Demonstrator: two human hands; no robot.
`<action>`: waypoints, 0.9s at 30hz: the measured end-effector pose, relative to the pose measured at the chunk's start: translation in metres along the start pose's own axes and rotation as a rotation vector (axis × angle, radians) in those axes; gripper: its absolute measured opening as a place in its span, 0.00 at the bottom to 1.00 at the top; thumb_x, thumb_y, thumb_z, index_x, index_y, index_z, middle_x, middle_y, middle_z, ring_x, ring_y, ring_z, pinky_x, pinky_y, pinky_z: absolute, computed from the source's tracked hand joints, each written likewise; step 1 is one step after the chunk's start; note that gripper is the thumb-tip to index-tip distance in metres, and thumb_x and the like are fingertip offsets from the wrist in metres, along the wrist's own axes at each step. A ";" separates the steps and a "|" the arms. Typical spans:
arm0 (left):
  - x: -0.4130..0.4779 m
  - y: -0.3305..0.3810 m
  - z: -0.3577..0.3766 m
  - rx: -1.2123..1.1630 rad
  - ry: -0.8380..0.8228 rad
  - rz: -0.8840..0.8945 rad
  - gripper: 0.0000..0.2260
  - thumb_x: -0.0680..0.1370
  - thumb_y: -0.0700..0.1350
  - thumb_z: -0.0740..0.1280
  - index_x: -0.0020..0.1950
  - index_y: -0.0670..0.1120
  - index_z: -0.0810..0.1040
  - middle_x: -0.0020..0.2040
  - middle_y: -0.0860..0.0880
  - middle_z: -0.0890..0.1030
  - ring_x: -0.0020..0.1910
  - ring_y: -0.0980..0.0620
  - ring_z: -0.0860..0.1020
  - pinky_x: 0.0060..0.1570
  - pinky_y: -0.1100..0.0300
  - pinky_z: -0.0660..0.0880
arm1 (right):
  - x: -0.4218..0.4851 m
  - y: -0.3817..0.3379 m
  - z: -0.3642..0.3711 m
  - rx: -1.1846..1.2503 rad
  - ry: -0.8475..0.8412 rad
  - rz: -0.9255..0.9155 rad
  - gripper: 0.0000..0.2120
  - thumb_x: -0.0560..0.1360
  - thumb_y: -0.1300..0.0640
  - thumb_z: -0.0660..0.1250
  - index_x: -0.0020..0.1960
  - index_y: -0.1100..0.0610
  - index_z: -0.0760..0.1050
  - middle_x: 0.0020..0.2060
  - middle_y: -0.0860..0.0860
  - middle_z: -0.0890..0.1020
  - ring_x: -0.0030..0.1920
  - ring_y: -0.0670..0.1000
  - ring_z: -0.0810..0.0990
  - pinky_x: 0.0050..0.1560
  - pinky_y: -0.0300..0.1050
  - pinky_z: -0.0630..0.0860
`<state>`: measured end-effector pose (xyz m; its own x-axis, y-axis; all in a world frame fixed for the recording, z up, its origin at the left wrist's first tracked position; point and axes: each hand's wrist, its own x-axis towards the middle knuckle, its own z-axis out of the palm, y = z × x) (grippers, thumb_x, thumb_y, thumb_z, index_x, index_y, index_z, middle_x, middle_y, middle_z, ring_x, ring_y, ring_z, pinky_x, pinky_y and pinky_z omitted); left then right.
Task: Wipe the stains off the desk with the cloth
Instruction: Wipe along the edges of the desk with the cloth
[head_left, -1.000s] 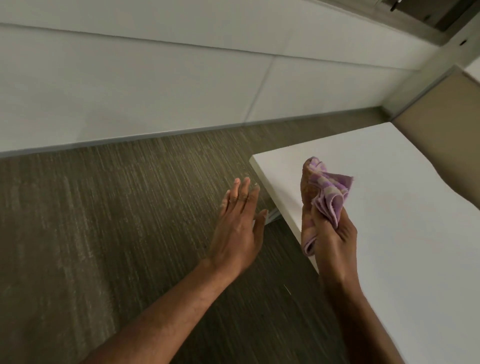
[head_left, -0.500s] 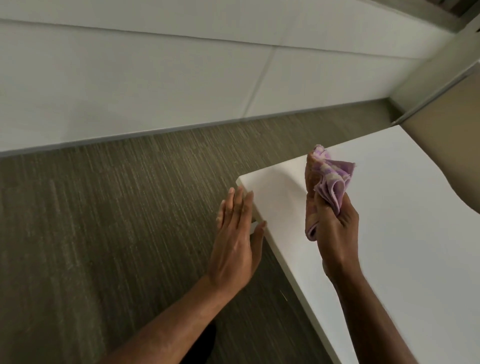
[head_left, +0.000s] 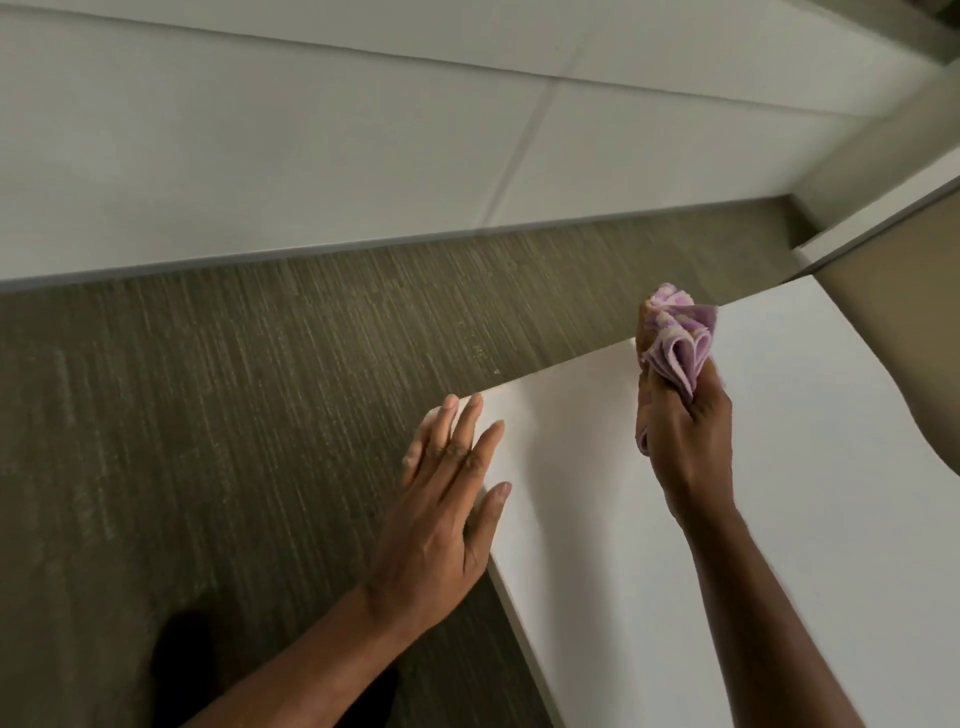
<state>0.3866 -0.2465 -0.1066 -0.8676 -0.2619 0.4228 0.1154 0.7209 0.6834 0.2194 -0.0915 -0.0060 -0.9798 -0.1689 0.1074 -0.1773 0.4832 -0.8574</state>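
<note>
**Cloth Bunched in the Right Hand Over the White Counter**

Grips a lilac-and-cream cloth (head_left: 676, 340) in the right hand (head_left: 685, 447), fingers (head_left: 701, 410) curled tight round its middle. Lets the folds fan out above the fist and a short end hang below it on the thumb side. Holds the bundle upright over the far part of the white counter (head_left: 810, 545), close to the far edge. Looks lifted off the surface, though cannot tell for sure from this angle.

Stretches the left hand (head_left: 441, 525) forward at the counter's far left corner, fingers (head_left: 467, 431) straight and slightly spread, holding nothing. Lays fingers and thumb over the white top, with palm and wrist out past the left edge above the floor. Cannot tell whether pressing on the top or hovering just above it. Sits well apart from the right hand, with bare white top between the two.

Looks down on brown-grey striped carpet (head_left: 234, 415) to the left of and beyond the counter, running to a pale wall (head_left: 260, 156) with a grey skirting strip (head_left: 363, 248) at its foot. Takes in a tan partition panel (head_left: 898, 338) standing along the counter's right side. Takes in also a dark blurred shape (head_left: 176, 665) on the carpet at the bottom left, too unclear to name.
</note>
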 end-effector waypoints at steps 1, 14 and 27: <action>0.002 0.000 0.000 -0.013 -0.003 0.036 0.23 0.85 0.48 0.61 0.78 0.42 0.66 0.82 0.45 0.60 0.83 0.44 0.54 0.81 0.46 0.54 | 0.007 0.003 0.000 -0.027 0.001 0.007 0.03 0.82 0.51 0.58 0.56 0.46 0.66 0.47 0.50 0.70 0.44 0.49 0.66 0.40 0.44 0.63; 0.027 -0.029 0.001 -0.207 -0.109 0.282 0.20 0.84 0.45 0.65 0.75 0.43 0.72 0.80 0.45 0.66 0.81 0.42 0.60 0.79 0.46 0.59 | 0.058 0.020 0.015 -0.363 0.102 0.017 0.12 0.84 0.49 0.60 0.63 0.52 0.74 0.48 0.49 0.77 0.45 0.51 0.73 0.45 0.50 0.70; 0.032 -0.046 -0.003 -0.179 -0.300 0.414 0.22 0.83 0.46 0.63 0.77 0.42 0.70 0.82 0.42 0.59 0.82 0.42 0.55 0.79 0.45 0.55 | 0.081 0.002 0.032 -0.768 0.009 0.006 0.14 0.83 0.60 0.62 0.67 0.62 0.74 0.61 0.59 0.78 0.59 0.60 0.77 0.60 0.62 0.76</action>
<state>0.3549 -0.2905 -0.1224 -0.8289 0.2343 0.5079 0.5349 0.5974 0.5974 0.1424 -0.1314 -0.0154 -0.9811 -0.1590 0.1107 -0.1835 0.9459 -0.2675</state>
